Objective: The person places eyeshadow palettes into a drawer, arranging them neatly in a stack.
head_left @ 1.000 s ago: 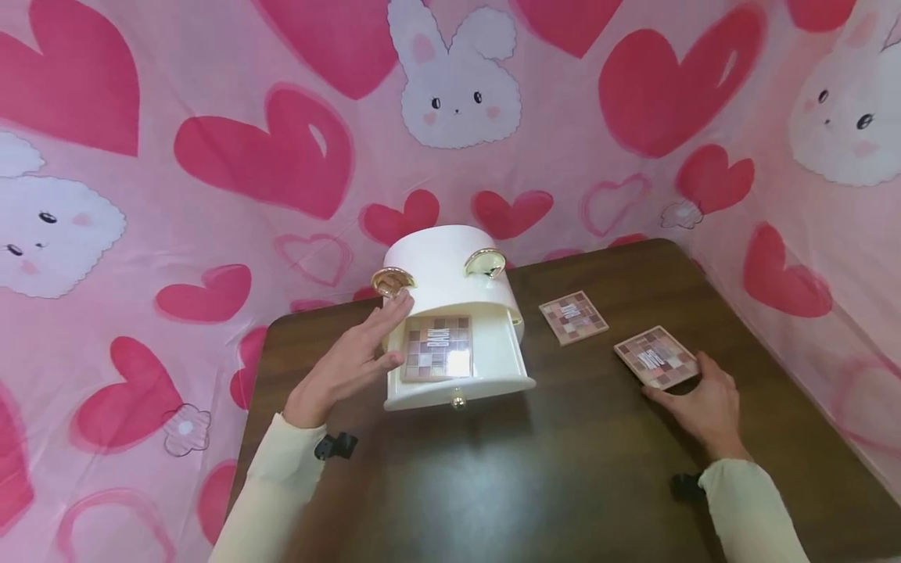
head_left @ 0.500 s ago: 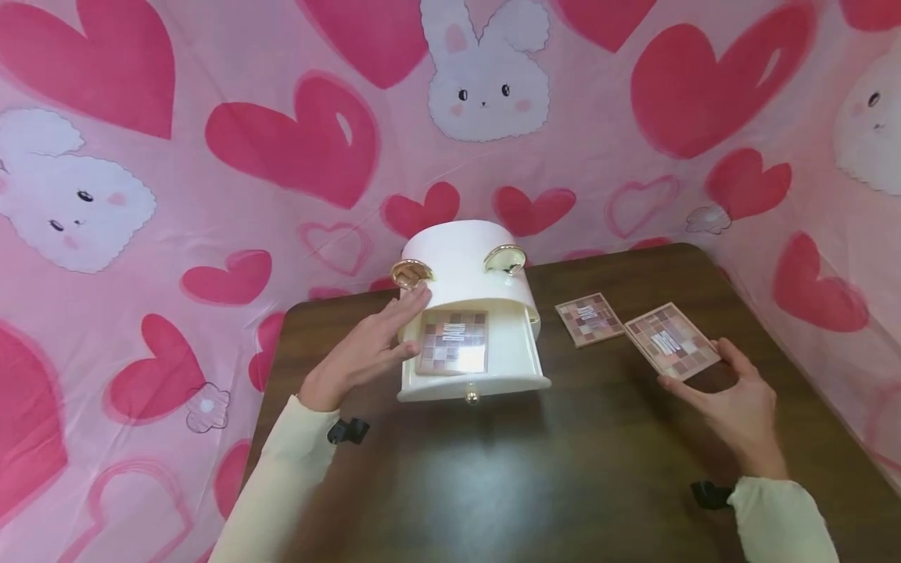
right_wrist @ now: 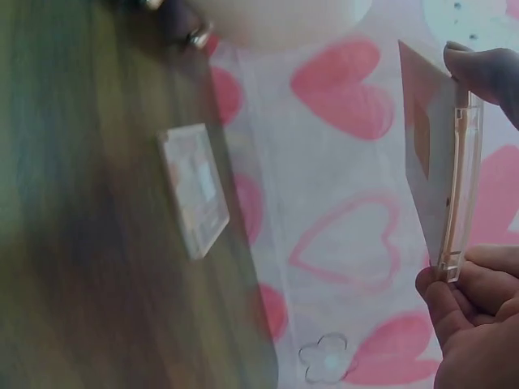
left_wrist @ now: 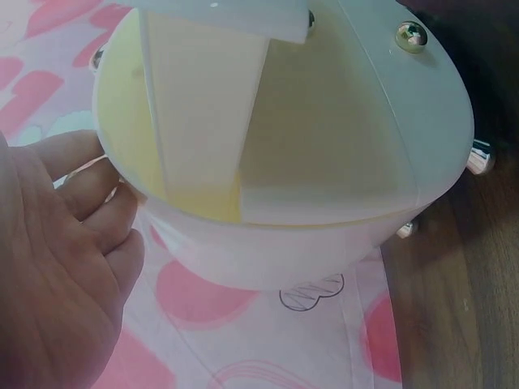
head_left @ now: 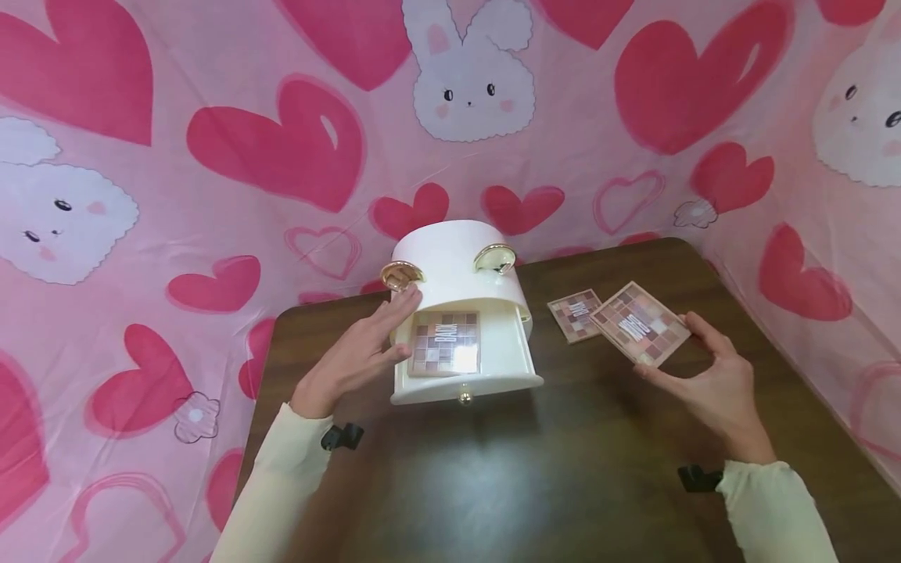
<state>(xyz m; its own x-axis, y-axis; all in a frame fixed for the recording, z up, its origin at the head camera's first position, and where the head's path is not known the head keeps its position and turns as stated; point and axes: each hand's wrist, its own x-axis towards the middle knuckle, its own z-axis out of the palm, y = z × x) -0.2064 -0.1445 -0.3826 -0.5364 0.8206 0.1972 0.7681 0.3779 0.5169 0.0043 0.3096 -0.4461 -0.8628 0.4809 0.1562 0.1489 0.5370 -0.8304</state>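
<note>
While the person's right hand (head_left: 718, 391) pinches a flat, square palette with a checkered pink-and-brown lid (head_left: 642, 322) above the table in the head view, the left hand (head_left: 357, 356) rests loosely, grasping nothing, against a round-topped white organiser (head_left: 454, 266). Its extended white drawer (head_left: 508, 344) holds a second checkered palette (head_left: 445, 342); a third checkered palette (head_left: 568, 317) lies to the drawer's right on a dark brown wood-grain table (head_left: 598, 469). Light gleams on the tabletop, whose far corners are rounded. Behind and beside it hangs pink fabric (head_left: 563, 156) printed with red hearts and white rabbits.

From the left wrist, bent fingers touch the organiser's rim, with fabric below and dark wood at right.

From the right wrist, the gripped palette appears edge-on between thumb and fingers; the third lies near the table's edge, the wood blurred.
</note>
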